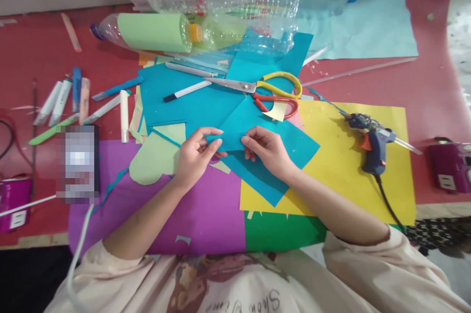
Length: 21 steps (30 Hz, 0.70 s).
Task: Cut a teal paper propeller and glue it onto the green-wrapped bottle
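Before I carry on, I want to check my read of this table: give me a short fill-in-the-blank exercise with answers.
1. The left hand and right hand hold a small flat piece of paper coloured ____.
2. The dark-blue plastic glue gun lies on a large rectangular paper sheet coloured ____.
3. The steel-bladed scissors have one yellow handle and one ____ handle.
4. A large purple paper sheet lies to the ____ of the glue gun.

Missing words: blue; yellow; red; left.

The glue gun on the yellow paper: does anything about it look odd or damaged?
Yes: the glue gun has a dark, lumpy, crusted-looking front end, perhaps from residue, unlike its smoother blue handle. It lies on its side on the yellow paper.
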### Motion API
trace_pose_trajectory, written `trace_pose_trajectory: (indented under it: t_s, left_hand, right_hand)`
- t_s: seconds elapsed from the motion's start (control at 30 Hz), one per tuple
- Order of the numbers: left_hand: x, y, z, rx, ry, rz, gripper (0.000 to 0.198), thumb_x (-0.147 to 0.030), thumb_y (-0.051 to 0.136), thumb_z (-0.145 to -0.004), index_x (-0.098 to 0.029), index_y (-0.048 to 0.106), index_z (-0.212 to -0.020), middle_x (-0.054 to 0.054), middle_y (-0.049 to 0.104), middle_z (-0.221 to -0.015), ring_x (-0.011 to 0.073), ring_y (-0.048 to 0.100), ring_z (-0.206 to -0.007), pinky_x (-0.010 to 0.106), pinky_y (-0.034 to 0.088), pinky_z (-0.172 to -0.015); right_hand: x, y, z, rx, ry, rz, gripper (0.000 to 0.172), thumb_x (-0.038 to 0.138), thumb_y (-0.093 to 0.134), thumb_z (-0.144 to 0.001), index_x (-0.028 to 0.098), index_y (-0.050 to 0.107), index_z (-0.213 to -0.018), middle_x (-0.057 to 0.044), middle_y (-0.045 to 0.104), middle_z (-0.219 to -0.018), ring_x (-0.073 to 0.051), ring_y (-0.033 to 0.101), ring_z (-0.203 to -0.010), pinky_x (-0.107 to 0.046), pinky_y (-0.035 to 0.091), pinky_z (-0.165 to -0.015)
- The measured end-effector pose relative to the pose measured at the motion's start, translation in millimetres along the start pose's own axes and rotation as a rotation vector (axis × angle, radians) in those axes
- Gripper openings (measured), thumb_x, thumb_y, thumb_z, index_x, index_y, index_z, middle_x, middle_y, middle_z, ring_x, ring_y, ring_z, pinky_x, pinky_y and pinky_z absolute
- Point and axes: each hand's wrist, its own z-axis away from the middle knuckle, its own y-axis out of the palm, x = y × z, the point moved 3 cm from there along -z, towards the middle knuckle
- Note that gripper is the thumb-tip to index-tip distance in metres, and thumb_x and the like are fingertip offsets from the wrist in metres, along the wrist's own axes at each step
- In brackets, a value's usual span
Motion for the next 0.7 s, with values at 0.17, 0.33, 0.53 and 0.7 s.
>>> trace_pose_trajectory:
  t_s: [0.17, 0.33, 0.53, 0.7]
  left_hand:
    - [0.0, -1.4, -1.5, -0.017, 0.01, 0.029, 0.039, -0.05, 0.076, -0.074, -0.019, 0.064, -0.095, -0.008, 0.057, -0.053, 0.0139, 0.072, -0.055, 0.016, 0.054, -0.052]
    - [0.9, -0.3, -1.4, -0.007, -0.027, 0.053, 0.042, -0.051, 0.077, -0.071, -0.019, 0.064, -0.095, -0.004, 0.066, -0.063, 0.0139, 0.072, -0.056, 0.018, 0.056, -0.053]
    - [1.3, -1.3, -2.0, -0.019, -0.005, 0.049, 0.038, -0.05, 0.075, -0.074, -0.02, 0.064, -0.094, -0.008, 0.056, -0.054, 0.0129, 0.07, -0.053, 0.017, 0.053, -0.052]
    - [1.9, -1.4, -1.7, -0.015, 0.005, 0.042, 0.036, -0.047, 0.072, -0.076, -0.02, 0.063, -0.098, -0.007, 0.056, -0.055, 0.0125, 0.067, -0.053, 0.02, 0.053, -0.055]
  right_hand:
    - [0.9, 1.6, 1.1, 0.05, -0.021, 0.057, 0.054, 0.073, 0.058, -0.077, 0.019, 0.053, -0.071, 0.003, 0.056, -0.057, -0.007, 0.05, -0.045, -0.021, 0.04, -0.043]
    - [0.0, 0.4, 0.2, 0.053, -0.065, 0.121, 0.054, 0.072, 0.054, -0.08, 0.02, 0.051, -0.068, 0.003, 0.057, -0.059, -0.007, 0.051, -0.045, -0.022, 0.041, -0.045]
    - [-0.2, 1.4, -0.2, 0.135, -0.045, 0.115, 0.053, 0.071, 0.054, -0.081, 0.02, 0.049, -0.069, 0.002, 0.059, -0.06, -0.008, 0.052, -0.047, -0.021, 0.04, -0.044]
    - [3.2, 1.3, 1.5, 0.15, -0.078, 0.11, 0.052, 0.069, 0.057, -0.081, 0.02, 0.049, -0.063, 0.002, 0.056, -0.057, -0.008, 0.052, -0.047, -0.022, 0.041, -0.046]
